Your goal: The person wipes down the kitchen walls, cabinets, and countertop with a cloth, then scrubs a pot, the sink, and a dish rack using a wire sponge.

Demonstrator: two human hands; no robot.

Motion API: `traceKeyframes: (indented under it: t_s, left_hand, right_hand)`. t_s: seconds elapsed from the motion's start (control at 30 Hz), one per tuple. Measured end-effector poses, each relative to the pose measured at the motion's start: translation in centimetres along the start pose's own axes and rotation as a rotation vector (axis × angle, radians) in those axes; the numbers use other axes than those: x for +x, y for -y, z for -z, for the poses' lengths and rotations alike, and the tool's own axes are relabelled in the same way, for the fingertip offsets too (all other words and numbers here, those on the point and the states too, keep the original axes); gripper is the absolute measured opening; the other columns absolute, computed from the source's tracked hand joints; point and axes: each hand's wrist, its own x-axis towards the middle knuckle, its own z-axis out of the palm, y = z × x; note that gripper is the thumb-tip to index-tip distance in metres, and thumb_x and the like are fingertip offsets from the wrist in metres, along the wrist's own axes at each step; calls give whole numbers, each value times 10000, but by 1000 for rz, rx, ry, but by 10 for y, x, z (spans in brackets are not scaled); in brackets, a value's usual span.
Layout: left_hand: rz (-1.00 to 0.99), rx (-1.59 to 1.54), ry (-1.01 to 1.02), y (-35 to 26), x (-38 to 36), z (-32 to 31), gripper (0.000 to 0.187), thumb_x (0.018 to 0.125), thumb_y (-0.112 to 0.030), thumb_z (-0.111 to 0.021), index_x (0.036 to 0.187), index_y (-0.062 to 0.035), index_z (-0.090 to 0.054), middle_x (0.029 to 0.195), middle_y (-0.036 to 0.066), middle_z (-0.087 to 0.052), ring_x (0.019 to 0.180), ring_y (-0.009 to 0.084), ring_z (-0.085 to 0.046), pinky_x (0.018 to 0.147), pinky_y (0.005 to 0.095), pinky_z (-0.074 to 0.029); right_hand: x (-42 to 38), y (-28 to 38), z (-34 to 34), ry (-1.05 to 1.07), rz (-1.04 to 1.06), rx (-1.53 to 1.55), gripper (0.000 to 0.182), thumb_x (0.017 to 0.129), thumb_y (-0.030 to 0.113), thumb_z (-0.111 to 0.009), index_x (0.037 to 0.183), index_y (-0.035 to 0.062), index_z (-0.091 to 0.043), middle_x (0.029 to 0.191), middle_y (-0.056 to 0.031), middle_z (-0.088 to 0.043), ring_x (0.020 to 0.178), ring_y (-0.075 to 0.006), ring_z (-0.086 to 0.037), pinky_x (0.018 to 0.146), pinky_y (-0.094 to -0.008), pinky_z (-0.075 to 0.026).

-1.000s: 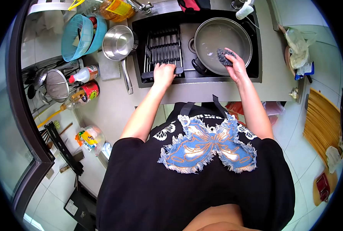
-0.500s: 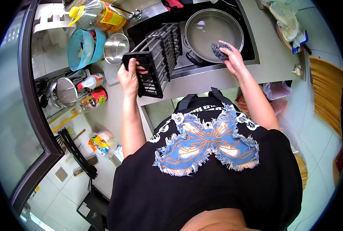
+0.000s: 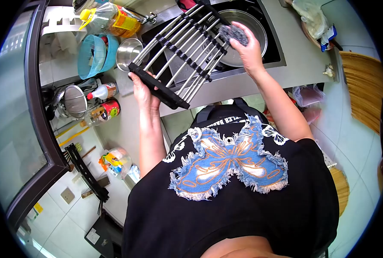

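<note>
My left hand is closed on the near black end piece of a rack made of silver bars with black joints. The rack is raised and tilted over the counter edge and the sink, its bars facing up. In my right hand is a dark grey steel wool scourer, gripped between thumb and fingers close to the rack's far right side. Behind the rack and this hand, a wide metal pan sits in the black-rimmed sink, partly hidden.
Left of the rack stand a steel pot, a blue basket and a large oil bottle. Nearer are a strainer, a sauce bottle and a red-labelled jar. A window frame borders the left.
The rack has turned from edge-on to showing its bars broadly, its far end now overlapping the pan. My right hand has moved up and left with the scourer, from the pan to the rack.
</note>
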Motion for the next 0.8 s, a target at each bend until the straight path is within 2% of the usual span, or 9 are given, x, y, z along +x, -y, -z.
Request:
traceKeyframes:
  t_s: [0.03, 0.2, 0.23, 0.33, 0.43, 0.5, 0.57, 0.67, 0.8]
  left_hand:
    - [21, -32, 9, 7, 3, -5, 558, 961, -648, -523, 1020, -94, -550, 827, 8, -542, 655, 144, -530, 604, 300, -498]
    - [55, -50, 3, 24, 1, -31, 569, 970, -643, -501, 994, -78, -562, 794, 20, -559, 530, 146, -470, 531, 292, -457]
    - [53, -55, 26, 25, 0, -36, 569, 971, -641, -500, 994, -76, -560, 790, 21, -561, 521, 145, -464, 531, 292, -457]
    - [35, -69, 34, 27, 4, -44, 556, 975, -632, -501, 991, -79, -559, 776, 31, -570, 488, 149, -460, 506, 294, -461]
    - [4, -55, 51, 26, 3, -39, 541, 982, -620, -495, 992, -83, -562, 772, 44, -579, 477, 156, -474, 479, 297, -466]
    - [32, -94, 61, 22, 0, -39, 536, 987, -612, -493, 1003, -81, -557, 764, 47, -574, 482, 154, -483, 480, 294, -465]
    - [29, -114, 30, 22, 0, -46, 526, 990, -607, -496, 1006, -86, -562, 760, 57, -593, 484, 156, -495, 458, 282, -447]
    - [2, -106, -3, 26, 0, -46, 510, 981, -607, -519, 1003, -102, -582, 765, 80, -635, 506, 160, -526, 425, 258, -410]
    - [23, -167, 40, 24, -2, -43, 496, 976, -608, -529, 1039, -119, -577, 748, 43, -612, 529, 142, -538, 424, 250, -394]
  right_hand:
    - [5, 10, -10, 43, 259, -278, 445, 888, 49, -678, 1327, 85, -610, 1207, -62, -696, 1076, -164, -667, 971, -311, -509]
    - [38, 19, -32, 116, 744, -665, 433, 914, 45, -639, 1343, 95, -602, 1305, -116, -656, 1190, -310, -637, 1034, -366, -496]
    - [36, 16, -37, 163, 673, -673, 562, 848, -6, -660, 1389, 100, -552, 1356, -149, -609, 1269, -338, -571, 1098, -401, -458]
    - [7, 16, -63, 341, 733, -684, 646, 821, -19, -684, 1434, 90, -511, 1473, -130, -525, 1395, -306, -474, 1182, -395, -387]
    - [11, 14, -61, 444, 930, -854, 468, 884, -16, -587, 1342, 76, -610, 1455, -108, -557, 1401, -305, -471, 1181, -396, -392]
    - [38, 15, -38, 215, 875, -1009, 466, 873, -52, -549, 1310, 80, -641, 1464, -91, -556, 1393, -290, -488, 1178, -396, -401]
    - [36, 10, -29, 268, 843, -892, 626, 776, -155, -557, 1354, 79, -612, 1458, -104, -562, 1403, -302, -477, 1191, -405, -386]
    - [0, 22, -53, 514, 864, -723, 628, 796, -139, -569, 1387, 73, -583, 1477, -100, -544, 1418, -307, -455, 1193, -402, -381]
    - [31, 2, -27, 270, 776, -890, 705, 765, -151, -580, 1425, 95, -555, 1504, -85, -518, 1437, -304, -430, 1195, -392, -373]
